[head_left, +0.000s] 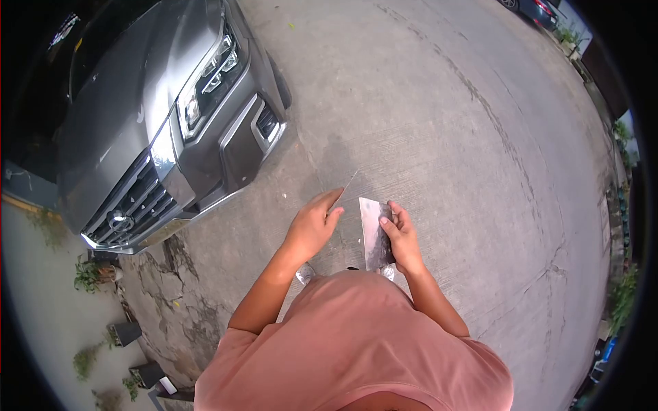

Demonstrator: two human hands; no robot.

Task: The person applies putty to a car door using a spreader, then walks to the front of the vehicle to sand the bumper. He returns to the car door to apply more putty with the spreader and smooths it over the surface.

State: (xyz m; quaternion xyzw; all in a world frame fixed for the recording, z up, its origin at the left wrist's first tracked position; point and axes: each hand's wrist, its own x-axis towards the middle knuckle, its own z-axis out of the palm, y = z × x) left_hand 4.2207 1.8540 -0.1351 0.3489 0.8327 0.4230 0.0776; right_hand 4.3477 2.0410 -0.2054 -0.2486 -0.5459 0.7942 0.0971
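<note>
My right hand [404, 240] is closed on the right edge of a flat, four-sided plate [372, 236], with the thumb lying over its face. The plate is pale pinkish on its left side and dark and smudged toward the right. It is held upright in front of my shirt. To its left, my left hand [315, 225] is closed on a thin, straight strip [351, 181] seen nearly edge-on, which points up and away to the right. What kind of thing the strip is I cannot make out. The two held things are apart.
A grey car [164, 123] with its headlight and grille facing me stands at the left. Concrete pavement [425, 151] runs ahead and to the right, with cracked ground [171, 294] at lower left. Potted plants [96, 274] line the left wall. A dark car [538, 12] is far off.
</note>
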